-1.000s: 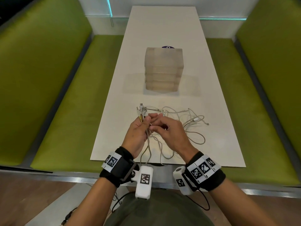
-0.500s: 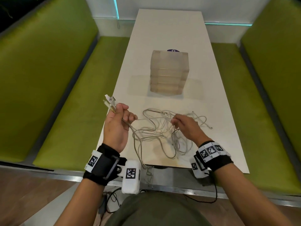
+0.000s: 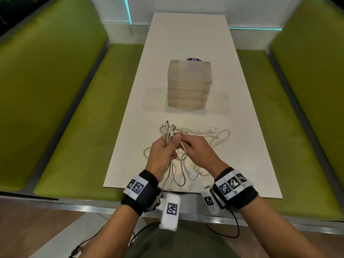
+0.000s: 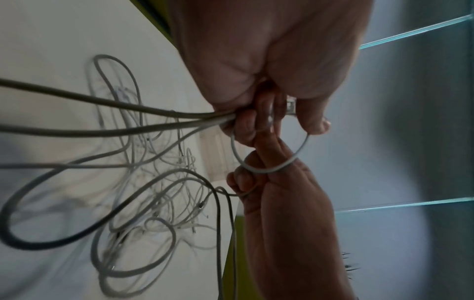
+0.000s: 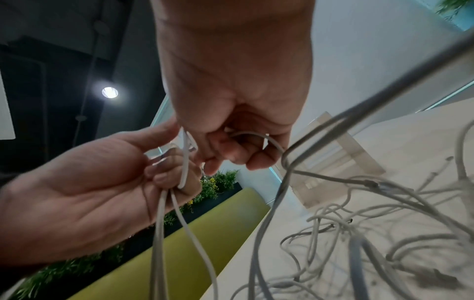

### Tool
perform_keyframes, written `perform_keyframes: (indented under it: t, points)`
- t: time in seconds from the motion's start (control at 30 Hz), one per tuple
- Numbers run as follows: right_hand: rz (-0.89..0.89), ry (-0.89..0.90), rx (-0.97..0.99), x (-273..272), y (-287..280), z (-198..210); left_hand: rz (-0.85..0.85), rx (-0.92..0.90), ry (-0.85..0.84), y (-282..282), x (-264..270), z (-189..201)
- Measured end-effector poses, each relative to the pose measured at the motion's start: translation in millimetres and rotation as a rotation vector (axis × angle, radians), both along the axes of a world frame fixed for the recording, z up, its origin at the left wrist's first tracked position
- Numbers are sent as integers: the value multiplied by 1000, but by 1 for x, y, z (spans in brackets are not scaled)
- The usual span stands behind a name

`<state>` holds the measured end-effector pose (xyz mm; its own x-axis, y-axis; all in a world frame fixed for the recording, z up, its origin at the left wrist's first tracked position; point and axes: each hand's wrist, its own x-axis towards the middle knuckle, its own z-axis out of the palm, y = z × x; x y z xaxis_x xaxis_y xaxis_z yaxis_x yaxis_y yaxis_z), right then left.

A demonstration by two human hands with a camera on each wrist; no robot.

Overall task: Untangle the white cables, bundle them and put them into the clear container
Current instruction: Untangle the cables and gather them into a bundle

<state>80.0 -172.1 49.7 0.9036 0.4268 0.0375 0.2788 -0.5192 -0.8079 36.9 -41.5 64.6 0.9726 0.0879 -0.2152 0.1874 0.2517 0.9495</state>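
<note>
Hidden and unresolved detail
Purple disc [image 3: 193, 59] mostly hidden behind clear container [image 3: 189, 84]; cable plugs [image 3: 168, 127] too small to identify.

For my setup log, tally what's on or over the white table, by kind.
Clear container: 1
Tangle of white cables: 1 (strands too knotted to count)
Purple round item behind the container: 1
Hands gripping cables: 2, left hand and right hand
Total: 5

Table: long white top [image 3: 188, 40], running away between two seats.
Seating: green upholstered benches [image 3: 61, 101] on either side.
Wall: pale, with teal light strips [image 3: 128, 12].
Floor: wood-toned boards [image 3: 33, 226].
Ceiling: dark, one round lamp [image 5: 109, 92].
</note>
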Motion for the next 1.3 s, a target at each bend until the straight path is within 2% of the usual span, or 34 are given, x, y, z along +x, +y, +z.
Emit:
perform_keyframes:
  t: [0.17,0.3,0.47,0.57,0.67,0.73,0.8,0.9,1.0,1.1,1.17,1.3]
  points:
    - [64,-118,-119,11,-5,-7,122,29,-8,6,8,2]
    - [29,-139,-226,31,-20,-27,206,-79,-55,21,12,13]
    - [-71,-105,-190,51,-44,-44,330,-180,-157,47,16,31]
    - [-86,-118,-148,55,-49,-41,399,-101,-142,61,16,24]
    - [-50,-192,-99,49,-37,-27,295,173,-46,53,14,11]
    - [-8,-246,-95,45,-24,-18,167,274,28,37,12,5]
    - [37,-308,-135,41,-15,-11,81,264,60,20,11,2]
    - [93,-413,-265,38,-11,-10,50,226,88,5,11,4]
    - [27,-549,-300,38,-11,-14,43,196,132,3,13,6]
    - [-4,-609,-279,33,-6,-10,-12,267,106,1,15,4]
    - [4,-592,-253,29,-2,-6,19,277,106,0,16,5]
    - [-25,-324,-315,35,-10,-21,150,220,40,11,17,15]
